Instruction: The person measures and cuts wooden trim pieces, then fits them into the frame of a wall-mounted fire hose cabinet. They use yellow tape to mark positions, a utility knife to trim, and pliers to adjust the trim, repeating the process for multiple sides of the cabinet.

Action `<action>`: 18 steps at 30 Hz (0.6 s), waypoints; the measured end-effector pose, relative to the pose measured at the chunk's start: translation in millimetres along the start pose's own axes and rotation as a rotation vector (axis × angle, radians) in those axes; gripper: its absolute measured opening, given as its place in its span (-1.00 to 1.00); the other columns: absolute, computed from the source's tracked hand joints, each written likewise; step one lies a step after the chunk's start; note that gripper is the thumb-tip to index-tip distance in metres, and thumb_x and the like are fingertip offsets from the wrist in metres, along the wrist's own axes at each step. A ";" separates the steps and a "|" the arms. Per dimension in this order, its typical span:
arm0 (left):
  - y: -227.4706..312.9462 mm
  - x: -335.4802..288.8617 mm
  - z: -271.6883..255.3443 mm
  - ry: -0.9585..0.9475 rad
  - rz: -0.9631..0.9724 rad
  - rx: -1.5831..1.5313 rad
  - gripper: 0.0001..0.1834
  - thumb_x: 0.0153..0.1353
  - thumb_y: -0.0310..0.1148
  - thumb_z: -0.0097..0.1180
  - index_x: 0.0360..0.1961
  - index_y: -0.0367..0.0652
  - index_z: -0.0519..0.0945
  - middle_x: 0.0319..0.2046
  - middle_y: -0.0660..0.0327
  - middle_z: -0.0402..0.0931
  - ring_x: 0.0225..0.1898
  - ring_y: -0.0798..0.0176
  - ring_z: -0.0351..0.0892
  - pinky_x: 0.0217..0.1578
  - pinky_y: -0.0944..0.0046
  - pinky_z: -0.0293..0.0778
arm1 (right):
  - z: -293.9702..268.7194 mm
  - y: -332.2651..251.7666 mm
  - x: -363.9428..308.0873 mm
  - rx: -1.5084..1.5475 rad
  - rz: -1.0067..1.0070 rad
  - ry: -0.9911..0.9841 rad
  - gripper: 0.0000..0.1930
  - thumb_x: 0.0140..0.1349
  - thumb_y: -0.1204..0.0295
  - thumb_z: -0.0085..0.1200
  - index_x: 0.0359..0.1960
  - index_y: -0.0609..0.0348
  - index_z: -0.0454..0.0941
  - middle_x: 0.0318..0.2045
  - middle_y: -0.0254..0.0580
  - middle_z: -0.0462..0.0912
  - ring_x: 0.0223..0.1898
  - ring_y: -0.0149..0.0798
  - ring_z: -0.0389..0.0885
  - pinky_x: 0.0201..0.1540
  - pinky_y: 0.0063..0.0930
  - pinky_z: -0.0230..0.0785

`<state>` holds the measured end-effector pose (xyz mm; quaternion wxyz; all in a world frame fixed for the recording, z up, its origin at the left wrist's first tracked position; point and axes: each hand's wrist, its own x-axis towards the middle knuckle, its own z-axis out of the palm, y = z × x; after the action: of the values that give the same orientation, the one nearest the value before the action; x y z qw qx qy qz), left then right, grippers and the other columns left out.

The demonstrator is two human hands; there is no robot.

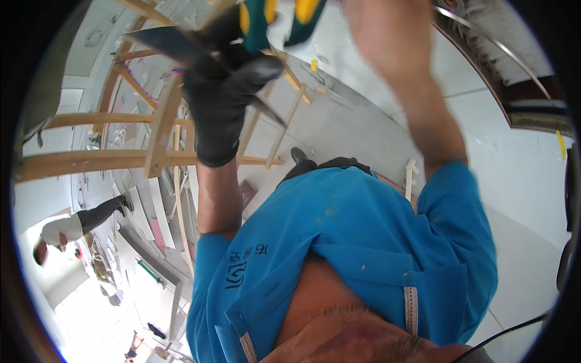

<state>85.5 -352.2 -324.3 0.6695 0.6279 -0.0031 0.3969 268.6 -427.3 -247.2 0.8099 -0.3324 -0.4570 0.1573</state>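
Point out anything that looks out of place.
Pale boards and a larger panel lie at uneven angles on the floor, near the wooden frame; scattered rather than stacked, they look untidy.

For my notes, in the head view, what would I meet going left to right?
Person in white top and dark trousers, black-gloved left hand, green-and-yellow tool handles, bare right forearm, narrow yellow strip.

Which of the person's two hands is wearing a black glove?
The left hand: a black glove covers it to the wrist, whereas the right hand, blurred at the top edge, shows bare skin.
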 end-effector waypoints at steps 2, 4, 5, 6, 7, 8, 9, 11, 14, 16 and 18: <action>-24.0 -9.6 36.8 -0.054 -0.180 0.154 -0.48 0.22 -0.48 0.34 0.18 -0.37 0.48 -0.26 0.18 0.68 -0.26 0.48 0.63 -0.31 0.45 0.57 | -36.0 -5.8 -61.2 0.086 0.344 0.261 -0.78 0.41 0.39 0.09 -0.04 0.28 0.54 -0.25 -0.16 0.65 -0.27 -0.36 0.67 -0.31 -0.47 0.56; -60.6 -15.5 56.1 -0.142 -0.364 0.228 -0.57 0.23 -0.47 0.33 0.11 -0.33 0.52 -0.28 0.21 0.68 -0.30 0.52 0.60 -0.35 0.45 0.54 | -64.4 -2.6 -128.0 -0.176 0.261 0.399 -0.73 0.35 0.31 0.13 -0.05 0.22 0.56 -0.30 -0.23 0.65 -0.30 -0.42 0.59 -0.24 -0.49 0.46; -74.3 -24.2 68.0 -0.187 -0.397 0.221 -0.68 0.27 -0.44 0.29 0.02 -0.28 0.56 -0.32 0.25 0.67 -0.36 0.52 0.59 -0.41 0.44 0.52 | -74.0 -2.9 -158.8 -0.302 0.234 0.458 -0.71 0.32 0.27 0.15 -0.05 0.20 0.57 -0.32 -0.26 0.65 -0.32 -0.45 0.55 -0.20 -0.49 0.41; -88.7 -36.0 77.1 -0.230 -0.450 0.244 -0.76 0.30 -0.40 0.27 -0.07 -0.24 0.58 -0.39 0.27 0.66 -0.44 0.52 0.56 -0.46 0.42 0.47 | -83.1 -11.5 -181.3 -0.443 0.277 0.427 -0.59 0.34 0.23 0.18 0.06 0.23 0.42 -0.27 -0.25 0.61 -0.28 -0.45 0.56 -0.18 -0.56 0.44; -94.4 -42.2 93.6 -0.311 -0.484 0.287 -0.75 0.29 -0.38 0.26 -0.07 -0.23 0.58 -0.42 0.27 0.65 -0.46 0.51 0.55 -0.46 0.42 0.47 | -89.3 -14.4 -199.8 -0.393 0.312 0.517 -0.60 0.34 0.27 0.18 0.06 0.24 0.37 -0.30 -0.25 0.57 -0.32 -0.47 0.55 -0.25 -0.58 0.44; -97.8 -48.9 109.8 -0.396 -0.513 0.324 -0.75 0.29 -0.36 0.26 -0.06 -0.22 0.57 -0.45 0.28 0.64 -0.48 0.50 0.55 -0.47 0.42 0.47 | -95.9 -18.8 -216.3 -0.349 0.342 0.608 -0.60 0.33 0.32 0.18 0.06 0.24 0.32 -0.33 -0.24 0.53 -0.37 -0.48 0.55 -0.31 -0.59 0.44; -112.0 -58.1 118.1 -0.466 -0.552 0.360 -0.73 0.27 -0.36 0.27 -0.06 -0.21 0.57 -0.47 0.28 0.63 -0.49 0.50 0.54 -0.47 0.42 0.46 | -105.5 -25.3 -232.5 -0.352 0.389 0.635 -0.60 0.33 0.33 0.18 0.05 0.25 0.30 -0.34 -0.24 0.51 -0.41 -0.48 0.54 -0.36 -0.60 0.44; -118.5 -65.6 141.2 -0.540 -0.788 0.318 -0.73 0.28 -0.35 0.24 -0.04 -0.20 0.56 -0.49 0.30 0.59 -0.51 0.50 0.52 -0.49 0.42 0.45 | -123.4 -43.2 -254.4 -0.364 0.482 0.678 -0.60 0.33 0.36 0.18 0.03 0.25 0.26 -0.36 -0.24 0.47 -0.48 -0.48 0.51 -0.46 -0.62 0.42; -120.6 -76.9 176.2 -0.641 -0.833 0.173 -0.76 0.32 -0.36 0.19 -0.05 -0.22 0.55 -0.46 0.28 0.57 -0.51 0.50 0.49 -0.51 0.44 0.44 | -137.9 -83.8 -274.0 -0.443 0.533 0.710 -0.66 0.36 0.45 0.08 0.08 0.25 0.28 -0.39 -0.26 0.48 -0.50 -0.47 0.49 -0.52 -0.55 0.40; -118.0 -75.4 202.1 -0.739 -0.874 0.104 -0.77 0.32 -0.34 0.20 -0.07 -0.22 0.56 -0.47 0.28 0.57 -0.52 0.50 0.50 -0.52 0.44 0.44 | -147.8 -105.8 -285.0 -0.457 0.484 0.770 -0.65 0.35 0.42 0.10 0.07 0.25 0.29 -0.43 -0.31 0.45 -0.55 -0.51 0.45 -0.56 -0.58 0.36; -125.9 -70.5 220.7 -0.799 -0.897 0.034 -0.77 0.33 -0.31 0.20 -0.10 -0.23 0.57 -0.47 0.27 0.56 -0.53 0.50 0.50 -0.53 0.44 0.44 | -156.1 -126.9 -299.4 -0.508 0.496 0.854 -0.60 0.33 0.34 0.17 0.05 0.26 0.30 -0.45 -0.33 0.45 -0.59 -0.53 0.42 -0.57 -0.60 0.33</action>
<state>213.7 -562.5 -418.6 0.7086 0.6791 0.0168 -0.1910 234.7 -748.7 -407.4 0.7563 -0.6490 -0.0197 0.0796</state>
